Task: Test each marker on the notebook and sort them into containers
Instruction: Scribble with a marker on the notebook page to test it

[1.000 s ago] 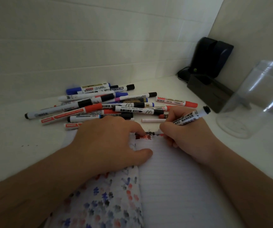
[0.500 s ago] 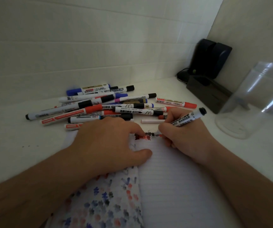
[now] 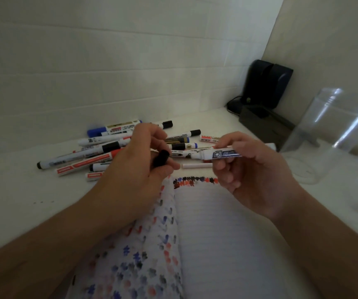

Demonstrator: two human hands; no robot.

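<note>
At about ten o'clock from the middle of the view, a loose heap of markers lies on the white table, black, blue and red caps pointing various ways, one long black-tipped barrel reaching farthest toward nine o'clock. Just to the right of that heap the left hand is raised above the table, its fingers curled and its thumb and fingertips pinching a small black cap, which tilts with its open end toward two o'clock. Below both hands, from the centre down to six o'clock, the open notebook lies flat; its left page is covered with blue, red and black scribble marks, and a short row of black and red marks runs along the top of the lined right page. At twelve o'clock from that row a short white stick lies on the table between the two hands. To the right, the right hand holds an uncapped white marker nearly level, fingers wrapped around the barrel, the tip pointing toward nine o'clock at the cap and apart from it. At two o'clock a dark box sits before a black device in the corner. At three o'clock stands a clear plastic container.
</note>
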